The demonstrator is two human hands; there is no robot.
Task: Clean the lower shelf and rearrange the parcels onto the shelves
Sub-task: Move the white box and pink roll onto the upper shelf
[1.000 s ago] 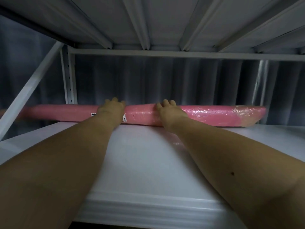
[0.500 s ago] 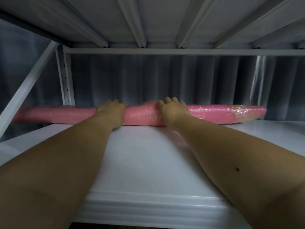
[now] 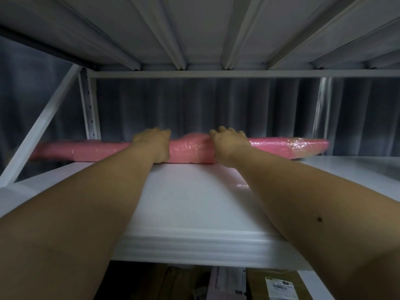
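Head view: both my arms reach across the white shelf [image 3: 194,200] to the pink parcel [image 3: 190,149], a long roll wrapped in clear film that lies along the shelf's back edge, in front of the grey pleated curtain [image 3: 205,107]. My left hand [image 3: 153,146] lies over the roll just left of its middle, fingers curled over the top and down its far side, so that grip is closed on the parcel. My right hand [image 3: 227,146] sits just right of the middle, fingers bent over the top of the roll and thumb toward the left hand, gripping it as well. Between my hands the roll humps up a little, and its underside touches the shelf there. The roll's left end reaches past the white upright post [image 3: 89,109] and behind the slanted brace [image 3: 41,131]. Its right end, where the film is wrinkled and shiny, is blurred, and I cannot tell whether that end touches the shelf. Above the parcel runs the ribbed underside of the next shelf [image 3: 201,31]. Below the front lip of the white shelf, on a lower level, lie brown parcels [image 3: 279,284] with printed labels, and a pinkish one [image 3: 225,284] is to their left.
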